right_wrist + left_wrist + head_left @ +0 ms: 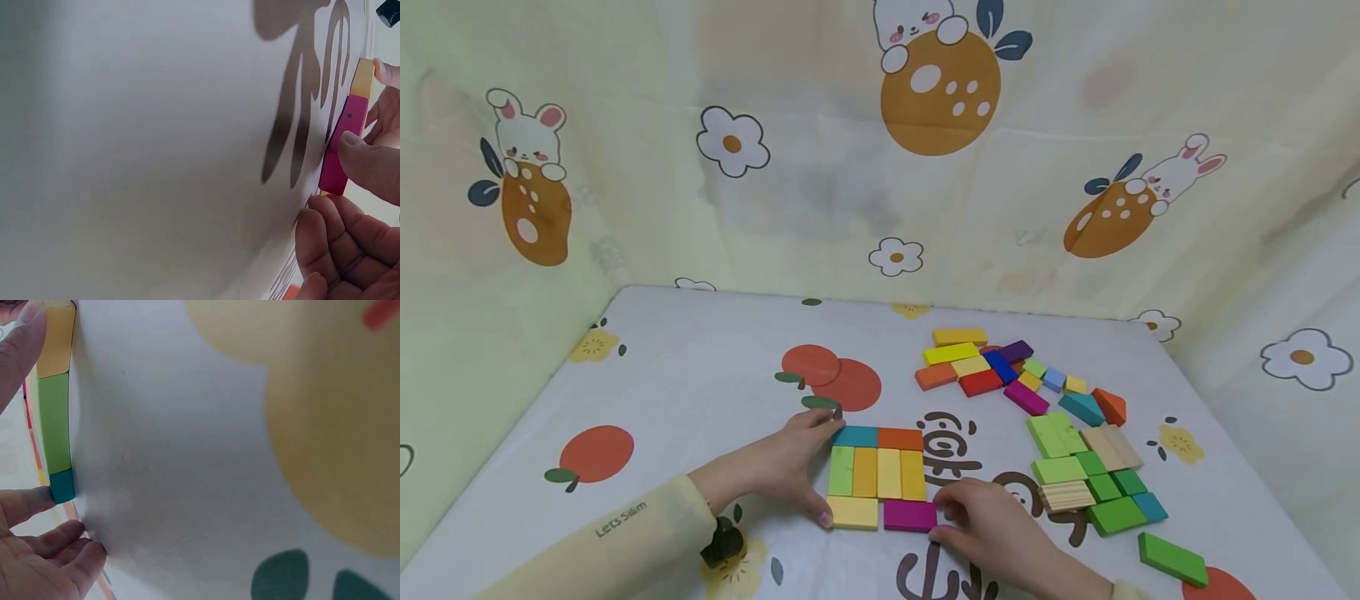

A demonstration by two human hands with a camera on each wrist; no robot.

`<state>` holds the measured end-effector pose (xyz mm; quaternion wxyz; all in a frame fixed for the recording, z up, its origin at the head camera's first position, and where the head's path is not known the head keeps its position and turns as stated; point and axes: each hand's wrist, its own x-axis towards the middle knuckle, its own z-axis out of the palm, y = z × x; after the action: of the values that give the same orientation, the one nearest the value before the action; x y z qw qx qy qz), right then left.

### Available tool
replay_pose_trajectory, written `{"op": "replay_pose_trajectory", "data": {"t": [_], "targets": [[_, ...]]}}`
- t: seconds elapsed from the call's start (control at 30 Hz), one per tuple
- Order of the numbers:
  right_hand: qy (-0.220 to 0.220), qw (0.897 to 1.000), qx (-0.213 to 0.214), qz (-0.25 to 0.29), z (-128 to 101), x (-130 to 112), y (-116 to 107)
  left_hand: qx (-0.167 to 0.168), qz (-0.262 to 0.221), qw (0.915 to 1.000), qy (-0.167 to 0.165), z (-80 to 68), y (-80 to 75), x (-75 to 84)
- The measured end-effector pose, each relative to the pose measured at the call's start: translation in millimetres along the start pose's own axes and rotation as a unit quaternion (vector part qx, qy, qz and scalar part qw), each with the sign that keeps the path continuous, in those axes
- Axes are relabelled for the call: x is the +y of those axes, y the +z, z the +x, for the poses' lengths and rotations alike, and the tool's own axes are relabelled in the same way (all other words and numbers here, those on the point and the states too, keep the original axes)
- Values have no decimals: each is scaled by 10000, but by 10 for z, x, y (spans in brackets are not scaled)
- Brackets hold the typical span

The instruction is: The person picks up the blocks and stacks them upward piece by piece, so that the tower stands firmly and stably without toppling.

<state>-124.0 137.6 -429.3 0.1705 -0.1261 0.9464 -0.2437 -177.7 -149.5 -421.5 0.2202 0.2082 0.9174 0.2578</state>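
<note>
Blocks laid flat in a small square patch [877,472] sit on the tabletop [700,392] between the two hands. Its far row is a teal block [855,436] beside an orange block [900,438]; the middle row holds four upright pieces, green then three in yellow-orange shades; the near row is a yellow block [853,512] beside a magenta block [909,515].

The left hand [790,467] braces the patch from its outer side, fingers fairly straight: a fingertip touches the teal block at the far corner and the thumb presses the yellow block at the near corner (the left wrist view shows both contacts along the edge). The right hand [992,525] is at the opposite near corner, thumb pressed on the end of the magenta block, the other fingers loosely curled just beside it; it grips nothing as far as can be told.

Beyond the right hand lies a loose cluster of green, natural-wood and teal blocks [1090,475], with a single green block [1172,559] apart on that hand's outer side. Farther out is a second heap of mixed colours [1000,371]. A curtain printed with rabbits and flowers [880,142] stands behind the tabletop.
</note>
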Motion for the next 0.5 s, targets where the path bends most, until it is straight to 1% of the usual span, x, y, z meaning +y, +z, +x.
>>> {"op": "replay_pose_trajectory", "data": {"t": [0.13, 0.3, 0.5], "targets": [[54, 10000, 25, -1, 22, -34, 16, 4, 22, 10000, 1, 2, 1, -1], [-48, 10000, 38, -58, 36, -62, 30, 22, 45, 10000, 25, 5, 3, -6], [-47, 9999, 27, -95, 44, -72, 37, 12, 39, 10000, 4, 17, 10, -11]]}}
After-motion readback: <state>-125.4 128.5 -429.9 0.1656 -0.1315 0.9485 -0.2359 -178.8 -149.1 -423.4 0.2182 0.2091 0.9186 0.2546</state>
